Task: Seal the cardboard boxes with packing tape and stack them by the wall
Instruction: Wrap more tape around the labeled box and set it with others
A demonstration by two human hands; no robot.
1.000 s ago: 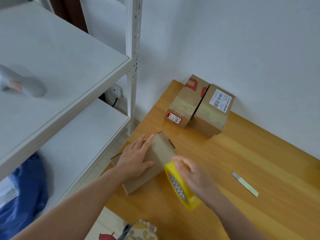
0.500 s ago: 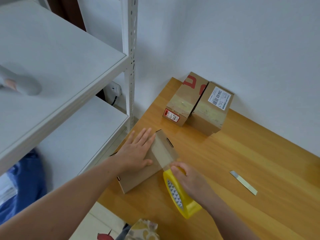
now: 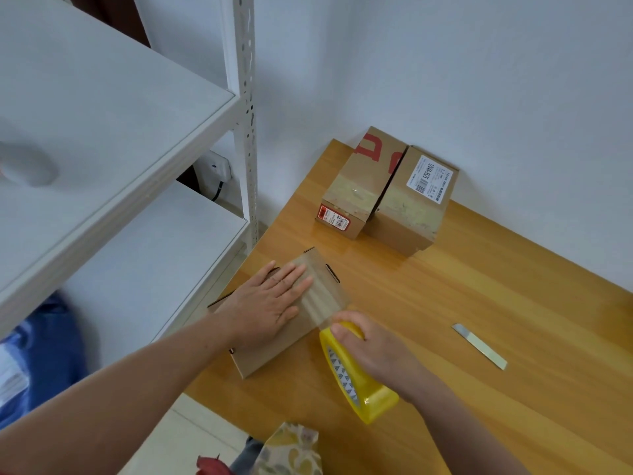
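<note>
Presses left hand (image 3: 270, 303), fingers straight, on cardboard box (image 3: 274, 353) at left edge of wooden table (image 3: 479, 286); grips yellow tape roll (image 3: 358, 382) in right hand (image 3: 376, 351) beside it. Two taped boxes (image 3: 356, 186) by white wall (image 3: 479, 80); shelving (image 3: 102, 114) left.

Left hand (image 3: 270, 303) flat on box (image 3: 294, 323); right hand (image 3: 373, 351) grips tape roll (image 3: 356, 375).

Yellow tape roll (image 3: 356, 378) with grey triangle-patterned core, plain brown box (image 3: 274, 323), red-marked brown box (image 3: 363, 180), honey-yellow wood-grain table (image 3: 496, 286), white shelving (image 3: 102, 132)

A small brown box (image 3: 274, 351) lies flat, with clear tape stretched onto it from the yellow roll (image 3: 359, 385). Two sealed boxes (image 3: 411, 207) sit side by side against the wall (image 3: 479, 80).
</note>
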